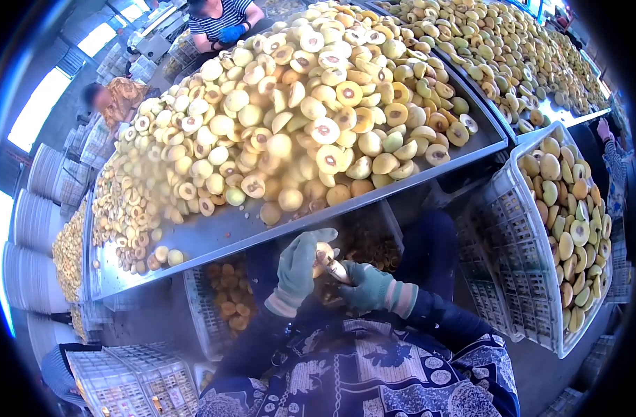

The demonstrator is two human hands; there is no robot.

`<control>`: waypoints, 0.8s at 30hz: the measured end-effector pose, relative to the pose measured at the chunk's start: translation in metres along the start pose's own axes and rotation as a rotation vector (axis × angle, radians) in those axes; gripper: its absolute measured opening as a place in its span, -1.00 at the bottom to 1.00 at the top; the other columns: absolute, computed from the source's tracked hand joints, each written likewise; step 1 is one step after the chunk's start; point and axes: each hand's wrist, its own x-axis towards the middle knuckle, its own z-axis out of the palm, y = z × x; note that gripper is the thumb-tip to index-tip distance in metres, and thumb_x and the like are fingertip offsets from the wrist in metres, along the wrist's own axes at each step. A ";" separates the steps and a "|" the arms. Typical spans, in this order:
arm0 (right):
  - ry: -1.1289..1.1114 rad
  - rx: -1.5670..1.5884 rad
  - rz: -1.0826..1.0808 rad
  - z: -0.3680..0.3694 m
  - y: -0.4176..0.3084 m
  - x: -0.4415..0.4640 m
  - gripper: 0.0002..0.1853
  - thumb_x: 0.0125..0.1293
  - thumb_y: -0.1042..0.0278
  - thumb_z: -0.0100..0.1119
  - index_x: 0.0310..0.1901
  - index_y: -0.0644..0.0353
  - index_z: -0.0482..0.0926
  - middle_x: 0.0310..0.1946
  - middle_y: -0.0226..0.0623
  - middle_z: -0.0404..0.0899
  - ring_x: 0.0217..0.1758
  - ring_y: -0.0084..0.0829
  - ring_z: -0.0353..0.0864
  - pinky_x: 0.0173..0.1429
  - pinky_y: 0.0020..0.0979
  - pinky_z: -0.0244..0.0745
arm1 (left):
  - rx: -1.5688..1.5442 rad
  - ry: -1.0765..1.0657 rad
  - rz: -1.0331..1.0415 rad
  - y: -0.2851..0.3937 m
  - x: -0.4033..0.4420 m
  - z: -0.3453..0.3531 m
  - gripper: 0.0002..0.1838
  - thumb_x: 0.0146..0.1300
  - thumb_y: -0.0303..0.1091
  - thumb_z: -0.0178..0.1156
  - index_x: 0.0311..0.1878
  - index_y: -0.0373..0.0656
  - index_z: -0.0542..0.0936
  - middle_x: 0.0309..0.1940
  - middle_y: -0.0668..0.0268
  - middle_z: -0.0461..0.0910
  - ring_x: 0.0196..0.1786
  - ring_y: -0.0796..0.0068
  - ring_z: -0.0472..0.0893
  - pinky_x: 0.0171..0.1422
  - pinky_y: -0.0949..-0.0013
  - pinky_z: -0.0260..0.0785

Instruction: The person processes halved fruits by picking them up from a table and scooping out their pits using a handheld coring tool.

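Observation:
My left hand point(295, 270), in a grey-green work glove, is closed around a halved yellow peach point(322, 256) above my lap. My right hand point(373, 286), gloved the same way, grips a short pale tool point(338, 272) whose tip meets the fruit; its exact kind is too small to make out. Both hands are close together just below the front edge of a metal table point(248, 240). On that table lies a large heap of peach halves point(283, 125), several with brown pits or pit hollows showing.
A white plastic crate point(533, 243) full of halves stands at my right. Another crate point(205, 313) with fruit sits under the table at left, and more crates point(133, 379) are lower left. Across the heap, one person point(220, 24) wears blue gloves; stacked white containers point(36, 222) line the left.

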 end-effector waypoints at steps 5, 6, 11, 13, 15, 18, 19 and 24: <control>-0.027 -0.122 0.034 0.001 -0.004 0.002 -0.71 0.32 0.16 0.17 -0.06 0.17 0.55 -0.25 -0.14 0.65 -0.21 -0.28 0.66 -0.09 -0.33 0.50 | -0.411 0.204 -0.221 -0.011 -0.006 0.012 -0.63 0.44 -0.21 -0.05 -0.01 -0.38 0.50 0.00 0.09 0.60 -0.16 0.28 0.69 -0.06 0.34 0.58; -0.065 0.001 0.048 0.002 -0.003 0.001 -0.71 0.34 0.17 0.16 -0.04 0.17 0.55 -0.24 -0.18 0.65 -0.20 -0.34 0.65 -0.08 -0.36 0.49 | -0.356 0.195 -0.154 -0.015 -0.006 0.012 -0.62 0.44 -0.19 -0.05 -0.01 -0.38 0.50 0.00 0.09 0.60 -0.15 0.27 0.69 -0.05 0.33 0.58; -0.231 0.262 0.229 -0.012 -0.026 0.000 -0.67 0.38 0.19 0.13 0.04 0.21 0.52 -0.21 -0.32 0.64 -0.16 -0.52 0.58 -0.06 -0.46 0.47 | -0.190 0.016 -0.114 -0.012 -0.003 0.001 -0.51 0.46 -0.06 -0.10 0.01 -0.39 0.53 -0.05 0.08 0.61 -0.14 0.24 0.68 -0.03 0.31 0.57; -0.322 0.174 0.316 -0.022 -0.033 0.002 -0.67 0.38 0.20 0.14 0.05 0.22 0.51 -0.21 -0.32 0.64 -0.15 -0.54 0.58 -0.05 -0.49 0.46 | -0.355 -0.093 -0.299 -0.012 0.000 -0.008 -0.52 0.48 -0.11 -0.10 0.03 -0.42 0.52 -0.07 0.11 0.61 -0.16 0.33 0.64 0.02 0.30 0.54; -0.411 0.321 0.356 -0.024 -0.023 0.003 -0.67 0.37 0.19 0.15 0.04 0.22 0.52 -0.22 -0.34 0.64 -0.16 -0.55 0.58 -0.04 -0.49 0.47 | -0.442 -0.125 -0.400 -0.011 0.000 -0.008 -0.52 0.48 -0.12 -0.10 0.04 -0.44 0.52 -0.09 0.12 0.60 -0.17 0.38 0.62 0.04 0.29 0.52; -0.548 0.640 0.431 -0.017 0.016 0.011 -0.70 0.35 0.21 0.17 0.01 0.20 0.55 -0.27 -0.38 0.63 -0.20 -0.58 0.57 -0.04 -0.49 0.47 | -0.430 -0.006 -0.395 -0.006 -0.003 0.001 -0.50 0.48 -0.09 -0.09 0.03 -0.45 0.52 -0.11 0.12 0.61 -0.18 0.41 0.62 0.04 0.29 0.52; -0.528 0.662 0.409 -0.013 0.016 0.011 -0.71 0.35 0.22 0.18 0.00 0.19 0.56 -0.29 -0.39 0.62 -0.23 -0.58 0.56 -0.06 -0.49 0.48 | -0.412 0.061 -0.379 -0.006 -0.003 0.005 -0.49 0.48 -0.08 -0.09 0.03 -0.45 0.52 -0.12 0.11 0.62 -0.18 0.41 0.61 0.04 0.28 0.52; -0.419 0.617 0.365 -0.003 0.003 0.008 -0.76 0.33 0.26 0.19 -0.05 0.20 0.59 -0.37 -0.39 0.61 -0.38 -0.59 0.53 -0.23 -0.54 0.48 | -0.454 0.183 -0.350 -0.013 -0.007 0.010 -0.45 0.46 0.02 -0.10 0.09 -0.37 0.51 -0.14 0.17 0.60 -0.22 0.40 0.61 0.00 0.29 0.54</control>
